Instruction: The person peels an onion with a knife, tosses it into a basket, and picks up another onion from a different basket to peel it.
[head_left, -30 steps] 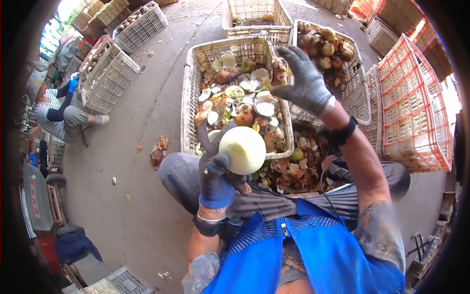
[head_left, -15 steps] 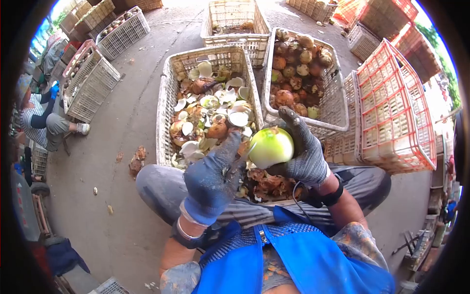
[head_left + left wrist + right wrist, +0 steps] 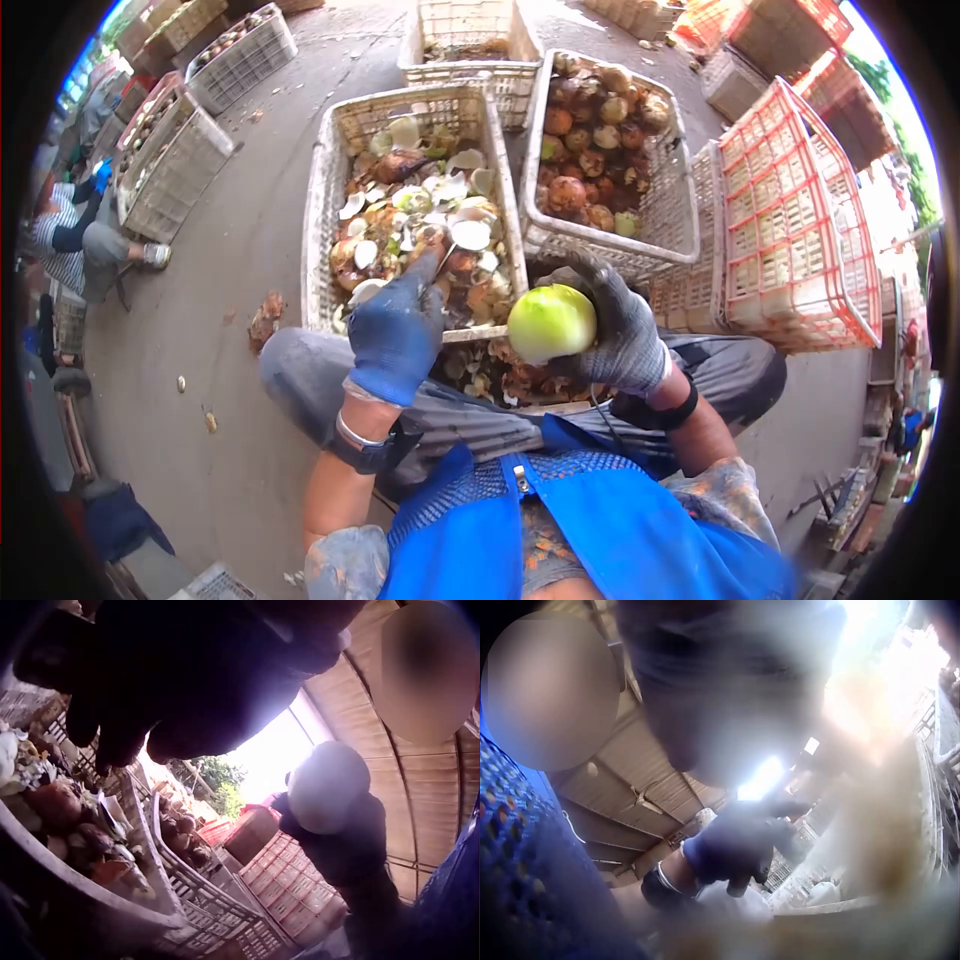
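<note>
My right hand [image 3: 622, 335], in a grey work glove, grips a peeled, pale green onion [image 3: 552, 324] above my lap. The same onion [image 3: 330, 787] shows in the left wrist view as a pale ball in the dark glove. My left hand [image 3: 398, 335], in a blue glove, is apart from it on the left, over the near edge of a crate [image 3: 318, 210] of onion scraps and peels. Its fingers are curled round a small knife, whose thin light blade [image 3: 447, 257] sticks out past the fingertips; the handle is hidden.
A crate [image 3: 690, 225] of unpeeled onions stands beyond my right hand. Red-edged crates [image 3: 790, 220] lean at the right, and another crate [image 3: 470, 76] is behind. Brown skins [image 3: 490, 375] lie before my lap. Another person [image 3: 95, 240] sits at far left.
The onion went from my left hand to my right. My left hand was up against it with the knife half a second ago and has since drawn away left, towards the scrap crate.
</note>
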`<state>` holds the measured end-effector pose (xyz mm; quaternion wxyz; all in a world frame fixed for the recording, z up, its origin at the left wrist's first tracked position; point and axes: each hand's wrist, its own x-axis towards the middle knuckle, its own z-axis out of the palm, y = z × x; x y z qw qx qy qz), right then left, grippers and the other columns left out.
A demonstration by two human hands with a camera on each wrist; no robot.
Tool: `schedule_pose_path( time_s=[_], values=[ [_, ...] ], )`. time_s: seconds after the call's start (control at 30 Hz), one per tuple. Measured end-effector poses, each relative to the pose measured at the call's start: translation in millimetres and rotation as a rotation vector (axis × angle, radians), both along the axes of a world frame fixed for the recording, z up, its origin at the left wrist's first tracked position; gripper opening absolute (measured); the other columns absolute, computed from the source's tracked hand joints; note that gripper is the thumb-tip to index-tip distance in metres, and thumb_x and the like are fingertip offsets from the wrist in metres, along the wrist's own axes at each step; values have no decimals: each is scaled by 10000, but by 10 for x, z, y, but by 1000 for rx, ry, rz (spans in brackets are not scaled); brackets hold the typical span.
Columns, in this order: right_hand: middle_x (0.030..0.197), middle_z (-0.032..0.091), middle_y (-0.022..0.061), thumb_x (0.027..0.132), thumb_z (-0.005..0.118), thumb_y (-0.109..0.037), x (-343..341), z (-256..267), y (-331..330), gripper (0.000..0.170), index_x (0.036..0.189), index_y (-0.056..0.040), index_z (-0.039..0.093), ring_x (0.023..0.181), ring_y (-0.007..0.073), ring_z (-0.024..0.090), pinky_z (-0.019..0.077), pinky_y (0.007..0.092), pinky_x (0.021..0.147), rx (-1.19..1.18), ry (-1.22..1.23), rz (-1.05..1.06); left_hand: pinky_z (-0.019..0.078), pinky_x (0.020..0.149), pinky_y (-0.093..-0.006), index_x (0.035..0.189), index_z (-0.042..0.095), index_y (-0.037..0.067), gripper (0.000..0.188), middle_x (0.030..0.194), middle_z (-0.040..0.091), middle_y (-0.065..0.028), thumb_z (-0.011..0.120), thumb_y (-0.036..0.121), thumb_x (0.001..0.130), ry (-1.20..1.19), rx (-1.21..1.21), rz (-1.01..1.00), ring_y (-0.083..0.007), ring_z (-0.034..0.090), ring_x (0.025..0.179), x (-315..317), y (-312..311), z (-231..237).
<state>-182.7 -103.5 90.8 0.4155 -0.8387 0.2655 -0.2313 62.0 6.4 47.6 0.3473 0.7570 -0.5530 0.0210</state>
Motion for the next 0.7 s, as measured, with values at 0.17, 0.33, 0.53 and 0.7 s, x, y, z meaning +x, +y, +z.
schedule_pose_path(
  time_s=[0.17, 0.33, 0.53, 0.7],
  values=[
    [1347, 610, 169, 731, 836, -158, -509, 312, -436, 806, 1449, -5, 503, 1250, 278, 617, 535, 403, 1033, 538, -531, -383, 580, 723, -416, 1132, 772, 113, 293, 914, 757, -158, 714, 180, 853, 92, 109, -21, -337, 726, 787, 148, 4, -404],
    [1479, 446, 325, 979, 667, -375, -1346, 632, -1226, 631, 1448, -22, 437, 1392, 491, 449, 476, 579, 1105, 770, -1275, -283, 572, 753, -431, 1156, 754, 95, 339, 909, 751, -153, 732, 183, 829, 213, 366, -84, -337, 722, 818, 209, 148, -498],
    [1103, 702, 174, 949, 693, -263, -1031, 33, -1679, 424, 1326, -92, 597, 938, 378, 715, 607, 485, 778, 864, -585, -484, 565, 681, -356, 1256, 712, 64, 449, 875, 743, -144, 748, 50, 808, 209, 381, -229, -228, 706, 726, 228, 81, -318],
    [992, 715, 97, 882, 764, -191, -54, -95, -2409, 504, 1343, -47, 620, 820, 175, 698, 593, 368, 666, 516, 236, -497, 588, 766, -329, 1179, 733, 26, 341, 953, 778, -123, 728, 62, 840, 772, 216, -199, -192, 737, 797, 352, -670, -200]
  ],
)
